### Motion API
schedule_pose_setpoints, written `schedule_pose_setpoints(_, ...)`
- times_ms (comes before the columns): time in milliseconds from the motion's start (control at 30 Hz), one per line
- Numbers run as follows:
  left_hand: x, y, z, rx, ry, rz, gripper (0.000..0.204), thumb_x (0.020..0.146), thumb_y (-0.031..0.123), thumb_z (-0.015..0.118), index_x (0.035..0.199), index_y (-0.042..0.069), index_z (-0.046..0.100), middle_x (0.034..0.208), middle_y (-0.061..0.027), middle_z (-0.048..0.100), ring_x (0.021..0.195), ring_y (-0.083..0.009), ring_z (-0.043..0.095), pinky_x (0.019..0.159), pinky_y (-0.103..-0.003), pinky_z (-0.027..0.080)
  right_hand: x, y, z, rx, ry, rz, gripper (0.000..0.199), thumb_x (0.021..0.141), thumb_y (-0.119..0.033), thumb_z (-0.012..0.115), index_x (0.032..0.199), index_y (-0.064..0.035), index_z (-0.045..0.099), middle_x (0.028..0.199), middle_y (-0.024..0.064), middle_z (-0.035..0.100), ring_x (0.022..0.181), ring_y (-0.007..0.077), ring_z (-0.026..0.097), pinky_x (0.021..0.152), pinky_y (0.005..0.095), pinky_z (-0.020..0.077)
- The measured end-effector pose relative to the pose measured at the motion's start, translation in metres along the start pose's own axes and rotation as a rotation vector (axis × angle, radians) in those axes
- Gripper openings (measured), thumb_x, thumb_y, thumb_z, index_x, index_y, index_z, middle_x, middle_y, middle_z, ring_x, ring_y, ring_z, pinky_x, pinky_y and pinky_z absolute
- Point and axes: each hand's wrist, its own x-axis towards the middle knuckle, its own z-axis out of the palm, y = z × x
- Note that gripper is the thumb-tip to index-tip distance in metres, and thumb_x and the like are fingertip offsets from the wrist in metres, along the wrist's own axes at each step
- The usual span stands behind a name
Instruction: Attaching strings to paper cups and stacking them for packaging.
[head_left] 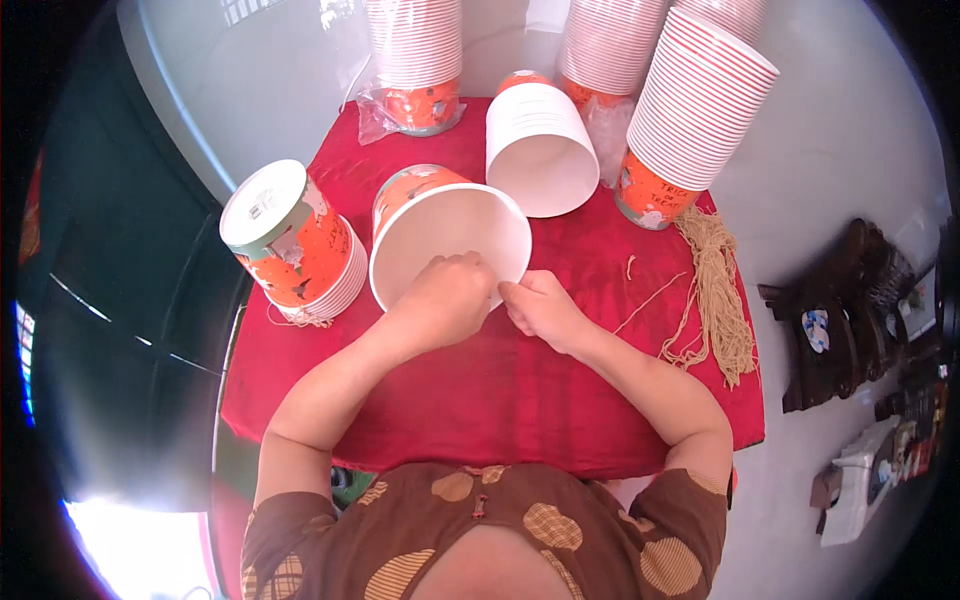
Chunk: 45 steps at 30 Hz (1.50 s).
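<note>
A large orange paper bucket [405, 190] with a white inside lies tipped on the table, its mouth facing me. My left hand [450, 293] is curled closed in front of that mouth, near the lower right rim. Whatever its fingers hold is hidden. Right beside it, my right hand [545, 310] pinches at the bucket's rim, thumb uppermost. A bundle of tan string [722, 300] lies at the table's right edge, and a loose strand [650, 303] stretches toward my right hand.
A red cloth [440, 410] covers the table. Upside-down nested buckets [300, 240] stand at left. Another white-mouthed bucket [543, 150] lies behind. Tall stacks of buckets stand at the back left [415, 50] and right [700, 90], some in clear plastic. Dark furniture [850, 310] is off to the right.
</note>
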Motion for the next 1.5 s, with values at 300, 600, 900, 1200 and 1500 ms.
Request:
schedule_pose_setpoints(300,-0.003,-0.009,0.040,0.071,0.059,-0.133,0.013,0.076,0.007,0.063,0.084,-0.004,0.065,0.091,-0.0221,0.063,0.080,-0.0380,0.065,0.078,-0.047,0.050,0.022,0.006,-0.006,-0.322,0.014,-0.044,0.027,0.097,-0.015,0.052,0.105,0.0050,0.068,0.084,0.0055,0.068,0.081,0.0133,0.060,0.076,0.0333,0.0485)
schedule_pose_setpoints(600,0.001,-0.006,0.057,-0.032,0.099,-0.189,0.014,0.083,0.008,0.059,0.082,-0.006,0.063,0.095,-0.0251,0.060,0.086,-0.0423,0.061,0.079,-0.050,0.049,0.029,0.020,-0.025,-0.853,0.225,-0.292,0.035,0.095,-0.029,0.057,0.090,0.0032,0.068,0.078,0.0273,0.065,0.077,0.0419,0.067,0.068,0.0500,0.0517)
schedule_pose_setpoints(900,-0.002,-0.012,0.068,-0.382,0.214,-0.260,0.008,0.081,0.004,0.060,0.081,-0.004,0.059,0.092,-0.0239,0.060,0.084,-0.0406,0.062,0.075,-0.049,0.050,0.022,0.022,-0.022,-1.129,0.441,-0.347,0.037,0.095,-0.033,0.057,0.080,-0.0006,0.065,0.071,0.0217,0.065,0.069,0.0401,0.066,0.061,0.0507,0.0498)
schedule_pose_setpoints(1200,0.001,-0.012,0.082,-0.751,0.339,-0.218,0.009,0.085,0.000,0.059,0.078,-0.001,0.054,0.089,-0.0101,0.065,0.077,-0.0175,0.060,0.068,-0.032,0.049,0.025,0.028,-0.017,-1.281,0.472,-0.357,0.040,0.096,-0.033,0.056,0.074,-0.0012,0.067,0.069,0.0220,0.067,0.064,0.0385,0.068,0.057,0.0494,0.0540)
schedule_pose_setpoints(1500,0.004,-0.021,0.089,-0.821,0.230,-0.444,0.013,0.092,0.008,0.056,0.083,0.000,0.060,0.073,-0.0018,0.060,0.064,-0.0082,0.055,0.058,-0.026,0.046,0.027,0.027,-0.016,-1.351,0.455,-0.330,0.039,0.095,-0.033,0.059,0.073,-0.0025,0.067,0.065,0.0213,0.065,0.060,0.0391,0.066,0.053,0.0500,0.0517)
